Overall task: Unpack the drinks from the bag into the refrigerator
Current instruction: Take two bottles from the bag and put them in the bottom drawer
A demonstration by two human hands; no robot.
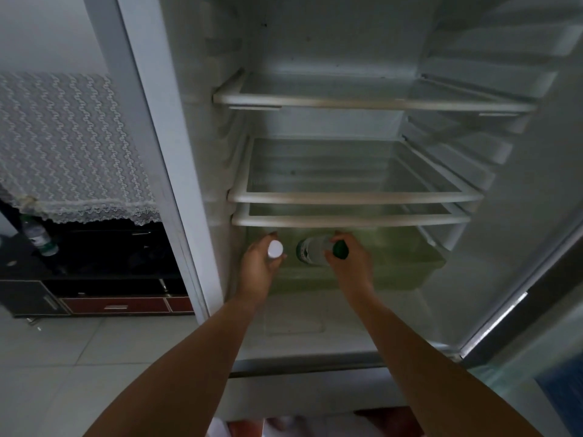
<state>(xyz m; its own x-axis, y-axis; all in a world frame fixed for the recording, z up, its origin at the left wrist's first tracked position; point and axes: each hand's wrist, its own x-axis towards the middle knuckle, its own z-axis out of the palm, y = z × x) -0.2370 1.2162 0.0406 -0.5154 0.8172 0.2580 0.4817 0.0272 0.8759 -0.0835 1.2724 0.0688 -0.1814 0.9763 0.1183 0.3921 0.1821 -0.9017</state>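
Note:
The refrigerator (pixel 347 102) stands open in front of me, its glass shelves bare. Both arms reach into the greenish drawer (pixel 403 266) at the bottom. My left hand (pixel 260 266) grips a bottle by its neck; only the white cap (pixel 275 248) shows, the body is hidden by the hand. My right hand (pixel 350 260) holds a clear bottle (pixel 310 250) with a green cap (pixel 340 250), tilted with its base toward the back. The two bottles sit side by side, a little apart. The bag is only partly seen as red and white at the bottom edge (pixel 284 427).
The fridge door (pixel 536 294) stands open on the right. A dark cabinet (pixel 94 279) with a lace cloth (pixel 69 146) is left of the fridge; a plastic bottle (pixel 39 236) stands on it. Tiled floor (pixel 79 357) lies below.

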